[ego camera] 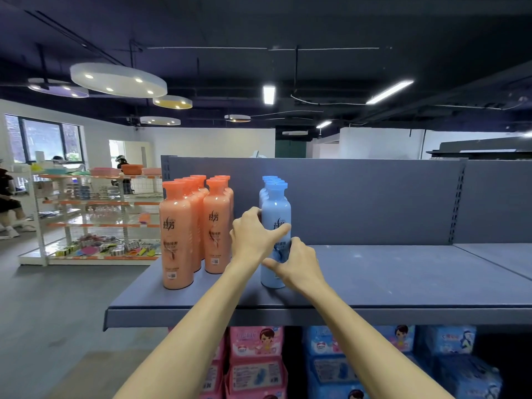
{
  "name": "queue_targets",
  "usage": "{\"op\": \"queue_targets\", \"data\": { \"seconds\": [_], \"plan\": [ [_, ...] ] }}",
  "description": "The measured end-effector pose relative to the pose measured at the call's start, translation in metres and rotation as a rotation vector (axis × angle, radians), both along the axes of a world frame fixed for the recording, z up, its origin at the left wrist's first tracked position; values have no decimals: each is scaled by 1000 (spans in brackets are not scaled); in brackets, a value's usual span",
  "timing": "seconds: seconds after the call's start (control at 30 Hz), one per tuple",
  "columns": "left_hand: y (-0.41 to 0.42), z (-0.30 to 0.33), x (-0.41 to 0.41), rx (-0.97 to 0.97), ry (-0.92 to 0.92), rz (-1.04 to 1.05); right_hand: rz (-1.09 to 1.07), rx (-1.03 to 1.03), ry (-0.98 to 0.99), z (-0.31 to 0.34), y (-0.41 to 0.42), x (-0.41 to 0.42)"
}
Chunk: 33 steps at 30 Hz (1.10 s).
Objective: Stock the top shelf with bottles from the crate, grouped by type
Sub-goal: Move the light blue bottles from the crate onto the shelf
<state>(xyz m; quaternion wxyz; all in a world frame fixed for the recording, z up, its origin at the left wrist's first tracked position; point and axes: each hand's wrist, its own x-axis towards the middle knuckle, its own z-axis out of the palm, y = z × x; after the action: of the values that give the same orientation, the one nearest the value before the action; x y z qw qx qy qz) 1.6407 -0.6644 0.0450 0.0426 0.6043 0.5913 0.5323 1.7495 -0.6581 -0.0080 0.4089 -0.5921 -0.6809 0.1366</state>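
On the grey top shelf (403,283) stand two rows of several orange bottles (176,234) at the left. To their right runs a single row of blue bottles, and both my hands are on the front blue bottle (277,208), which stands upright near the shelf's front. My left hand (253,234) grips its middle from the left, thumb across the label. Lower down, my right hand (296,263) holds the bottle from the right. The crate is not in view.
The shelf's grey back panel (359,197) rises behind the bottles. The shelf continues bare to the right. Pink and blue packets (256,361) fill the shelf below. At the left, across an aisle, a white rack (86,214) holds small goods and basins.
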Motion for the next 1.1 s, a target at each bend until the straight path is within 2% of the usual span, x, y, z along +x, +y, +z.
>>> {"op": "queue_targets", "data": {
  "seconds": [0.37, 0.53, 0.73, 0.9, 1.1],
  "plan": [
    [-20, -8, 4, -78, -3, -32, 27, -40, 53, 0, -11, 0],
    [-49, -29, -9, 69, -34, -73, -4, 72, 54, -14, -55, 19],
    [-81, -37, 5, 150, -38, -188, 96, 161, 90, -31, -109, 31],
    [-128, -94, 30, 114, -81, -349, 142, -76, 131, -104, -147, 55],
    [-155, -227, 54, -246, -192, -339, 48, -465, 89, -238, -178, 92]
  ]
}}
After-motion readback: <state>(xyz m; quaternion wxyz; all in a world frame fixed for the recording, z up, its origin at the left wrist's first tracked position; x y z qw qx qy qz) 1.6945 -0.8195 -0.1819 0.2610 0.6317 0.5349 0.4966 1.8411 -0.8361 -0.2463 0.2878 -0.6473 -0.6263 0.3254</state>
